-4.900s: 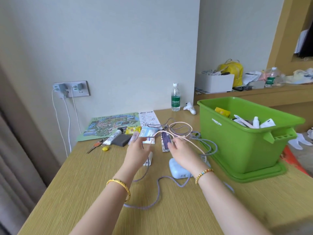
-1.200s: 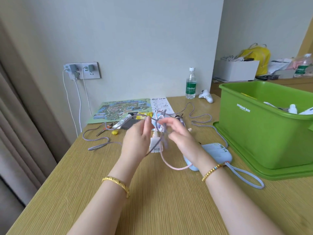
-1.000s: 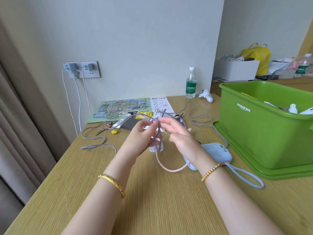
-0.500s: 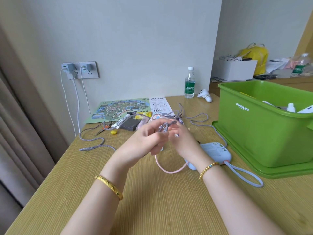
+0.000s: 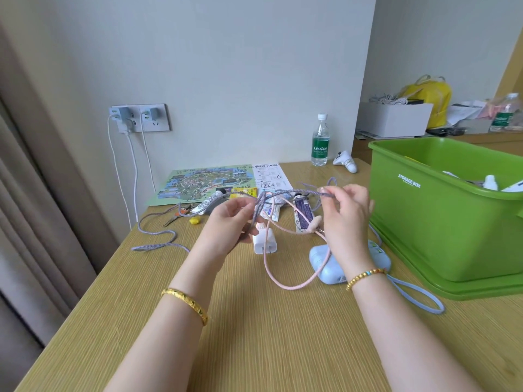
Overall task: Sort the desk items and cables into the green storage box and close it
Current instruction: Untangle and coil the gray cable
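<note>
Storage box (image 5: 441, 222), green, lidless: white bottles inside. Grey cable (image 5: 294, 192) stretched left-right, pinched between left hand (image 5: 229, 224) and right hand (image 5: 343, 213).

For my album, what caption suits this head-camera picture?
Both hands, left and right, stretch a grey braided cable beside the green storage box.

Hotel-type room: wooden desk (image 5: 254, 335), tourist map (image 5: 206, 183) at 11 o'clock, curtain (image 5: 34, 222) at 9 o'clock, wall socket (image 5: 140, 118).
</note>
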Motion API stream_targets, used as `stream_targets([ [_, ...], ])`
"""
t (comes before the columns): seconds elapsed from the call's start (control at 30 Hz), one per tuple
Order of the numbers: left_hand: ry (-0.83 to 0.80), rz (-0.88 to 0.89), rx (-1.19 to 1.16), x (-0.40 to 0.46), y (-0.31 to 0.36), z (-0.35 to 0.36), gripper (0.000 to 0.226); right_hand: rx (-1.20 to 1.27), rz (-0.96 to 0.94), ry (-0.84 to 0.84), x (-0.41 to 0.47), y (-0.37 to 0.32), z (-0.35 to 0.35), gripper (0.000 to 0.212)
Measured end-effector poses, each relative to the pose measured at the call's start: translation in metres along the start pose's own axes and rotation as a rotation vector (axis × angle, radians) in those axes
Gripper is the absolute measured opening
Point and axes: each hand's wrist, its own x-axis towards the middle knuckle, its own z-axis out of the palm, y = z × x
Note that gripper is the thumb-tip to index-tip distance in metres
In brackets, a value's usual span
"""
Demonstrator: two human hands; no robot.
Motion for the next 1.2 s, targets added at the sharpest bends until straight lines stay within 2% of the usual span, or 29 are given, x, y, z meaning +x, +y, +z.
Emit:
stream_targets([
  [0.07, 0.069, -0.006, -0.018, 0.000, -0.001, 0.000, 0.016, -0.208, -0.088, -0.011, -0.001, -0.002, -0.001, 0.016],
  [0.13, 0.107, -0.004, 0.010, 0.000, -0.001, 0.003, 0.017, -0.241, -0.171, -0.148, -0.006, -0.008, 0.003, 0.013],
  [0.2, 0.127, 0.028, 0.053, 0.000, 0.000, 0.007, 0.016, -0.104, -0.202, -0.337, -0.013, -0.012, 0.007, 0.013],
  [0.27, 0.154, 0.057, 0.030, 0.000, 0.000, 0.009, 0.015, 0.059, -0.203, -0.409, -0.017, -0.013, 0.009, 0.015],
  [0.33, 0.126, 0.015, -0.137, 0.000, 0.003, 0.005, 0.011, 0.105, -0.183, -0.370, -0.015, -0.011, 0.007, 0.021],
  [0.4, 0.032, -0.056, -0.351, -0.001, 0.008, -0.002, 0.006, 0.049, -0.168, -0.327, -0.012, -0.007, 0.006, 0.022],
  [0.5, -0.046, -0.108, -0.509, 0.001, 0.010, -0.011, 0.016, -0.030, -0.173, -0.297, -0.010, 0.001, 0.008, 0.020],
  [0.6, -0.076, -0.057, -0.427, 0.001, 0.008, -0.009, 0.024, -0.016, -0.146, -0.279, -0.008, 0.005, 0.009, 0.020],
  [0.67, 0.001, -0.061, -0.354, 0.001, 0.006, -0.006, 0.013, 0.003, -0.135, -0.265, -0.006, 0.006, 0.010, 0.020],
  [0.73, 0.113, -0.084, -0.382, 0.004, 0.006, -0.007, 0.024, -0.024, -0.142, -0.262, -0.007, 0.008, 0.010, 0.020],
  [0.8, 0.162, -0.057, -0.363, 0.005, 0.007, -0.011, 0.023, -0.050, -0.112, -0.241, -0.007, 0.010, 0.011, 0.021],
  [0.87, 0.143, -0.034, -0.314, 0.007, 0.005, -0.018, 0.024, -0.035, -0.039, -0.194, -0.002, 0.014, 0.009, 0.022],
  [0.93, 0.164, -0.078, -0.185, 0.010, 0.004, -0.025, 0.042, 0.025, 0.025, -0.158, 0.002, 0.016, 0.006, 0.024],
  [1.0, 0.274, -0.101, 0.274, 0.015, -0.003, -0.031, 0.046, 0.090, 0.040, -0.112, 0.004, 0.015, 0.005, 0.023],
  [1.07, 0.356, -0.145, 0.800, 0.017, -0.016, -0.038, 0.036, 0.127, 0.026, -0.070, 0.004, 0.013, 0.005, 0.021],
  [1.1, 0.362, -0.183, 0.908, 0.017, -0.022, -0.041, 0.029, 0.140, 0.023, -0.072, 0.003, 0.012, 0.006, 0.020],
  [1.2, 0.413, -0.193, 0.836, 0.017, -0.030, -0.042, 0.024, 0.121, 0.003, -0.113, 0.001, 0.012, 0.008, 0.019],
])
